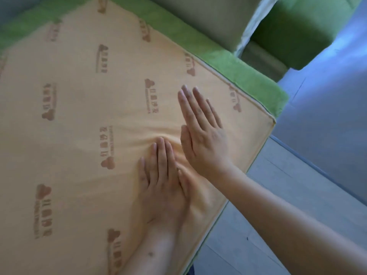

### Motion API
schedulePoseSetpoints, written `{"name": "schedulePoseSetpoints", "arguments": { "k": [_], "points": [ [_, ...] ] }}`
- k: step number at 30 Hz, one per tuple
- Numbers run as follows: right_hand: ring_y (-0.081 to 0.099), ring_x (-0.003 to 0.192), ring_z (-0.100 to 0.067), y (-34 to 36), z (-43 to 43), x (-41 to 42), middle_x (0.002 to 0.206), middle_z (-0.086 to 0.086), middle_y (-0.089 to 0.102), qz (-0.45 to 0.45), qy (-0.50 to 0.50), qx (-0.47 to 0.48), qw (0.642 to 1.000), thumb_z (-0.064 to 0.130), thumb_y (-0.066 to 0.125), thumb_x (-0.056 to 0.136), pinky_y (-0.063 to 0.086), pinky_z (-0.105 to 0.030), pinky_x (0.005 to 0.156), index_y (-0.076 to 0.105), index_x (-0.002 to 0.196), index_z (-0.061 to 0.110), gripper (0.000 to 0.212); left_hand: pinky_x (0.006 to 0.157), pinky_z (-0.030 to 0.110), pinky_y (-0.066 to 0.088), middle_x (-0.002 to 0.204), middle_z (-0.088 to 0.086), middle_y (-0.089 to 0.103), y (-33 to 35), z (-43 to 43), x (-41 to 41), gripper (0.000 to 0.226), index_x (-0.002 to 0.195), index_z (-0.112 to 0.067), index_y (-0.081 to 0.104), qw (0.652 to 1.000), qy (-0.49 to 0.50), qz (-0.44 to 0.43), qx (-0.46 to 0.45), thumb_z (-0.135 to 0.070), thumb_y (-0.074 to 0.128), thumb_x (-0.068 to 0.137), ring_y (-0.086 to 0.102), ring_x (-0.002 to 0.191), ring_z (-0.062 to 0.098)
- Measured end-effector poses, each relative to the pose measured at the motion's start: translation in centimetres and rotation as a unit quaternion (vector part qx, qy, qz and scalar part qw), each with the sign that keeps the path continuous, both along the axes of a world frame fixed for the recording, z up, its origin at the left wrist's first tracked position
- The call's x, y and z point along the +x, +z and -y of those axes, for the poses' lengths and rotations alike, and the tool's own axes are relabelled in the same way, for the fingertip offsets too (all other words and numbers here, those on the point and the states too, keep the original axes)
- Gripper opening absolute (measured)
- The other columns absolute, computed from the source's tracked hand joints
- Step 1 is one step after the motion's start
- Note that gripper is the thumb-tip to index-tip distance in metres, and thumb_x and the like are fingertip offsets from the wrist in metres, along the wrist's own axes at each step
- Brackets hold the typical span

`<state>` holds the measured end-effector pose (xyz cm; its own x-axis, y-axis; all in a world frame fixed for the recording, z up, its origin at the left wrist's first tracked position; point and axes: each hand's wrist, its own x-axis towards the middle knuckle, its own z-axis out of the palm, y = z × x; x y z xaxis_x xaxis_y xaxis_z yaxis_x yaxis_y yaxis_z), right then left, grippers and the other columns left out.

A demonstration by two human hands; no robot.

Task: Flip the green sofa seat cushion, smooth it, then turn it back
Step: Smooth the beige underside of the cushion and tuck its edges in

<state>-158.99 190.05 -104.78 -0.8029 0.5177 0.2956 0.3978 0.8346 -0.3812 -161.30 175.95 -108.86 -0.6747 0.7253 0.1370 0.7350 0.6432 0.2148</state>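
The sofa seat cushion (75,120) lies with its orange underside up, printed with brown logos, and its green side walls show along the far edge. My left hand (164,187) lies flat on the orange fabric with straight fingers, and small creases bunch just ahead of its fingertips. My right hand (200,132) rests flat beside it, a little farther up and nearer the cushion's right corner, fingers straight and together. Neither hand holds anything.
A green sofa back cushion (202,18) stands behind the seat cushion. Another green sofa section (297,32) sits at the upper right. Grey floor (327,116) runs along the right side, beyond the cushion's corner.
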Motion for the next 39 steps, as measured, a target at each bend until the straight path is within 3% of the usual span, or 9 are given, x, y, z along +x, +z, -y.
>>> {"name": "schedulePoseSetpoints", "arguments": {
  "k": [6,10,14,18,22,26,29,33,39],
  "points": [
    [0.011,0.151,-0.018,1.8,-7.2,-0.8,0.161,-0.007,0.021,-0.038,-0.010,0.026,0.999,0.014,0.043,0.098,0.022,-0.045,0.122,0.034,0.152,0.004,0.056,0.123,0.047,0.017,0.164,0.013,0.017,0.9,-6.3,-0.5,0.061,0.156,-0.002,0.021,1.000,-0.008,0.011,-0.016,-0.025,0.026,0.099,0.018,0.152,0.023],
    [0.008,0.154,-0.017,0.2,-11.4,-1.5,0.166,-0.005,0.015,0.137,0.091,-0.008,0.986,0.035,0.028,0.101,0.017,-0.043,0.123,0.022,0.158,0.012,0.062,0.122,0.050,0.016,0.164,0.013,0.017,1.2,-10.2,-0.3,0.062,0.155,-0.002,0.022,0.999,-0.006,0.014,-0.036,-0.026,0.029,0.099,0.016,0.153,0.024],
    [0.015,0.153,-0.024,2.5,-17.3,-1.8,0.163,-0.009,0.021,0.002,-0.006,0.026,1.000,0.021,0.040,0.101,0.021,-0.045,0.122,0.030,0.154,0.005,0.057,0.123,0.050,0.013,0.164,0.012,0.017,0.9,-14.7,0.0,0.063,0.155,-0.001,0.023,0.999,0.000,0.022,-0.024,-0.025,0.032,0.098,0.016,0.153,0.022],
    [0.008,0.153,-0.015,-0.4,-19.0,1.2,0.166,-0.003,0.014,0.169,0.031,-0.027,0.985,0.039,0.028,0.102,0.018,-0.042,0.123,0.021,0.158,0.013,0.062,0.122,0.051,0.018,0.164,0.012,0.020,0.9,-17.3,0.6,0.064,0.155,-0.003,0.025,0.999,0.002,0.025,-0.035,-0.027,0.032,0.096,0.019,0.152,0.021],
    [0.013,0.152,-0.013,2.1,-22.9,1.7,0.162,0.005,0.018,0.051,-0.053,0.001,0.997,0.033,0.030,0.102,0.015,-0.041,0.124,0.030,0.155,0.013,0.057,0.123,0.049,0.016,0.164,0.011,0.019,1.2,-17.8,0.9,0.063,0.155,-0.003,0.023,0.998,0.013,0.007,-0.058,-0.027,0.030,0.098,0.018,0.152,0.021],
    [0.007,0.154,-0.016,-0.4,-22.1,5.8,0.166,0.001,0.011,0.159,-0.052,-0.056,0.984,0.041,0.025,0.102,0.011,-0.042,0.125,0.020,0.158,0.016,0.062,0.123,0.048,0.016,0.163,0.008,0.024,1.5,-16.2,2.3,0.061,0.155,-0.007,0.029,0.997,0.025,0.003,-0.069,-0.026,0.031,0.097,0.019,0.152,0.021],
    [0.013,0.153,-0.018,1.9,-21.7,5.5,0.162,0.004,0.016,0.008,-0.091,-0.034,0.995,0.029,0.030,0.102,0.014,-0.042,0.125,0.029,0.156,0.012,0.057,0.123,0.047,0.014,0.164,0.007,0.021,1.6,-14.3,4.0,0.061,0.155,-0.008,0.027,0.996,0.045,0.001,-0.078,-0.026,0.029,0.097,0.014,0.153,0.021],
    [-0.002,0.153,-0.012,-1.0,-16.1,8.7,0.167,-0.002,0.007,0.118,0.030,-0.009,0.993,0.036,0.021,0.103,0.004,-0.041,0.125,0.010,0.159,0.017,0.060,0.122,0.049,0.019,0.165,0.007,0.018,1.3,-10.7,6.4,0.061,0.156,-0.008,0.024,0.993,0.098,0.004,-0.066,-0.024,0.029,0.098,0.013,0.153,0.020],
    [0.015,0.153,-0.022,-1.0,-11.0,9.4,0.163,-0.009,0.017,-0.020,0.041,-0.008,0.999,0.023,0.031,0.098,0.023,-0.051,0.120,0.027,0.155,0.004,0.060,0.122,0.049,0.021,0.164,0.009,0.022,-0.3,-5.1,9.8,0.060,0.155,-0.006,0.026,0.989,0.143,-0.014,-0.030,-0.021,0.033,0.098,0.017,0.153,0.023]
  ]
}}
